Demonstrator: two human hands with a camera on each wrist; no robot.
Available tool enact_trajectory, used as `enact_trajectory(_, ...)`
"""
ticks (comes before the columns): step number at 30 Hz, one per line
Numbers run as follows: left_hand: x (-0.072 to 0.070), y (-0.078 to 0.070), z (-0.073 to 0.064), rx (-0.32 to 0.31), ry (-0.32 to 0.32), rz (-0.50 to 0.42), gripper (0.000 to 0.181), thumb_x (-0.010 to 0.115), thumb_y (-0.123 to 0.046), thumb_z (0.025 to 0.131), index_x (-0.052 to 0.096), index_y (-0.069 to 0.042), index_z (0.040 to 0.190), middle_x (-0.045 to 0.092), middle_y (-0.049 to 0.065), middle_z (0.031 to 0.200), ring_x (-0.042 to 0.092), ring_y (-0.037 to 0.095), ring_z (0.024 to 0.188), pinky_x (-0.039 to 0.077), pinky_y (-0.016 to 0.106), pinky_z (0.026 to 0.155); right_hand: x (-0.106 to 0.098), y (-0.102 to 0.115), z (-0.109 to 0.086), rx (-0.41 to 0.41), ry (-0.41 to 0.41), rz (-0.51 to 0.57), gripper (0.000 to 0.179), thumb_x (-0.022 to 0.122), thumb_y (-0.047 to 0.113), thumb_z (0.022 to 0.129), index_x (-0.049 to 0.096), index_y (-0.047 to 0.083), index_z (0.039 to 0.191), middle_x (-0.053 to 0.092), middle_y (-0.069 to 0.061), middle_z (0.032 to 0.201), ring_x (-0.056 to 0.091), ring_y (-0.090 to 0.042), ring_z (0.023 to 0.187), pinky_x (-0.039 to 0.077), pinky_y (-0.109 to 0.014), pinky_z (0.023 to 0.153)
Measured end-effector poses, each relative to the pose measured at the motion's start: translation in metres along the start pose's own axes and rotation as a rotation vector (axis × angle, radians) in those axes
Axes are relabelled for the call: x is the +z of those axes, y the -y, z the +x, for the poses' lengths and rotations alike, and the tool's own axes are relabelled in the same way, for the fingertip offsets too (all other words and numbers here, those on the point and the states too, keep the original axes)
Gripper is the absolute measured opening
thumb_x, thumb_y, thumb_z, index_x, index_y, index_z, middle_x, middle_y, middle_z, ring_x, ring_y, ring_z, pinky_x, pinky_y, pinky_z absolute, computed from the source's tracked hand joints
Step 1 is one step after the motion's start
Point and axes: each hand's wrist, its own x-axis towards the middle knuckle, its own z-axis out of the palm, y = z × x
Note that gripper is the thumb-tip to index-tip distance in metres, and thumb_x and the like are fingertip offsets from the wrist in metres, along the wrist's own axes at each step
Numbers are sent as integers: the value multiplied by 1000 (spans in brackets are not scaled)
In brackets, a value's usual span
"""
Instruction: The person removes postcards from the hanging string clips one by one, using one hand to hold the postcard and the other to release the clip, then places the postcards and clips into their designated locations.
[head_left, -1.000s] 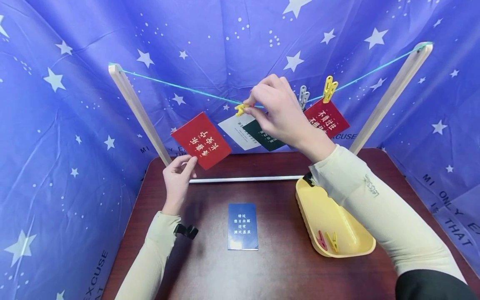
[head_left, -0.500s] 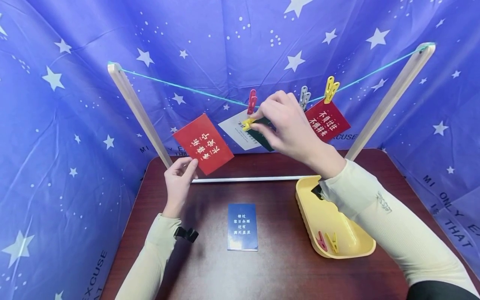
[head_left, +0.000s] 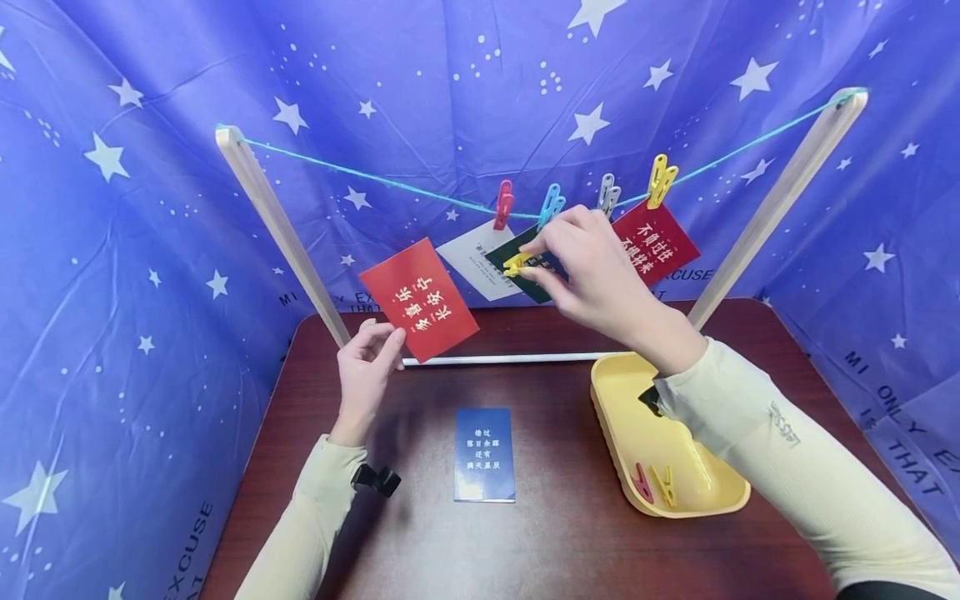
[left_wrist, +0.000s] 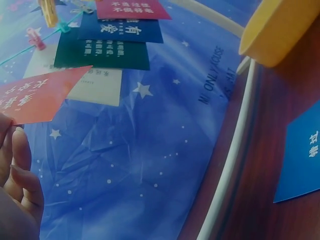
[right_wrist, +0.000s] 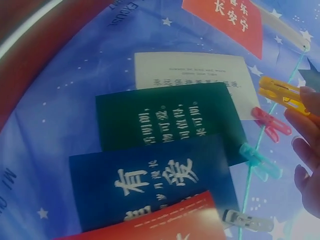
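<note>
My left hand (head_left: 366, 367) pinches the lower left corner of a red card (head_left: 420, 304) printed with white characters, held tilted left of the hanging cards. Between thumb and fingers of my right hand (head_left: 611, 287) is a yellow clothespin (head_left: 515, 265), in front of the hanging green card (right_wrist: 125, 120) in the head view. That clothespin (right_wrist: 280, 93) looks apart from the cord in the right wrist view. On the cord hang a white card (head_left: 467, 262), the green card, a dark blue card (right_wrist: 97, 182) and another red card (head_left: 667, 237).
Red (head_left: 503, 206), light blue (head_left: 551, 204), grey (head_left: 608, 193) and yellow (head_left: 661, 182) clothespins grip the turquoise cord (head_left: 360, 173) between wooden posts (head_left: 281, 233). A blue card (head_left: 484, 454) lies on the table (head_left: 420, 550). One red and one yellow clothespin lie in the yellow bin (head_left: 611, 417).
My right hand has come away from the cord, down and to the right, carrying the yellow clothespin. The left hand has shifted slightly right and down with its red card.
</note>
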Motion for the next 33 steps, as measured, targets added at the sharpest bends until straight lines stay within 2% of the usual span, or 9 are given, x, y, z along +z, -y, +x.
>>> enact_trajectory(9,4,-4,-8,-36,25,33,13,70,6,95,65,17,101,58,-5,58,56,9,51,44,21,51,0,-4,-11,6,9,-11,26,84,7,87,64,-2,102,71,-17,99,55,-37,97,39,-50,84)
enact_trajectory(14,6,-5,-11,-33,32,39,13,71,5,94,67,15,101,60,-5,59,57,11,51,46,21,51,-2,-5,-15,13,15,-13,26,84,6,86,64,-2,102,71,-18,99,55,-37,98,40,-51,85)
enact_trajectory(20,10,-4,-15,-46,52,13,13,69,7,94,65,18,101,61,-5,61,56,7,50,44,18,50,-3,-7,-21,40,23,-18,27,84,3,84,64,-1,102,72,-17,101,55,-37,98,39,-50,82)
enact_trajectory(26,12,-2,-18,-38,69,-14,12,67,10,94,64,20,100,64,3,63,56,9,49,45,18,50,-5,-8,-27,77,52,-10,30,85,4,82,64,-1,103,72,-17,103,55,-35,100,38,-47,82)
enact_trajectory(33,14,-2,-23,-48,87,-22,13,66,10,94,63,21,100,68,-10,69,55,7,50,46,19,51,-5,-8,-36,99,61,-3,32,86,4,81,64,-1,103,70,-17,102,56,-34,101,39,-46,83)
